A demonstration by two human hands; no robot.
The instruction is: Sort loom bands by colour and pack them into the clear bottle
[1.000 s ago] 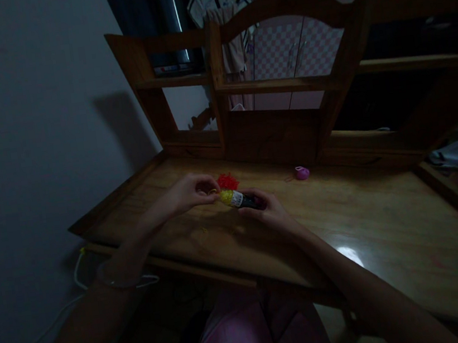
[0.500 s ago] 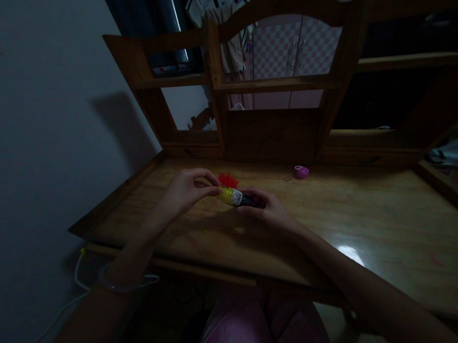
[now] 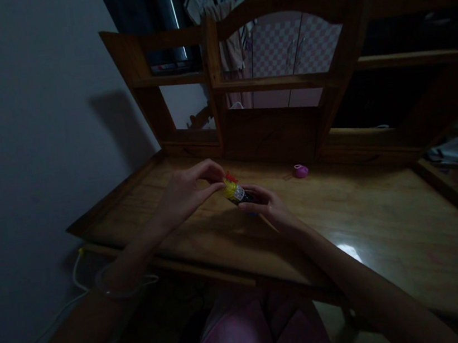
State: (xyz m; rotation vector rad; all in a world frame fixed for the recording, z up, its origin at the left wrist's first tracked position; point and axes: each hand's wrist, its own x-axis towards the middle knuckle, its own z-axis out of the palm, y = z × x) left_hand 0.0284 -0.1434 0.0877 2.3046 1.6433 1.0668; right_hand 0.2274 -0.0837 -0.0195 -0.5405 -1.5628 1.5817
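Note:
My right hand (image 3: pixel 267 203) is wrapped round a small tube-like thing (image 3: pixel 238 194) that has a yellow end, a white label with dark print, and a dark body mostly hidden in the palm. It tilts with the yellow end up and to the left. At that yellow end, the thumb and forefinger of my left hand (image 3: pixel 191 190) are pinched together. What lies between those fingertips is too small to make out. Just behind the yellow end a cluster of red strands or bits (image 3: pixel 231 177) shows in part, the rest hidden by hand and tube.
The wooden desk (image 3: pixel 370 215) has a shelf hutch (image 3: pixel 274 132) along its back. A small purple object with a pale loop (image 3: pixel 300 171) sits near the hutch. White cable (image 3: pixel 76 276) hangs at the left front edge, beside the wall.
My left hand has shifted right and slightly up at the yellow end. Less of the red cluster shows. Tiny yellow bits on the desk earlier cannot be made out now.

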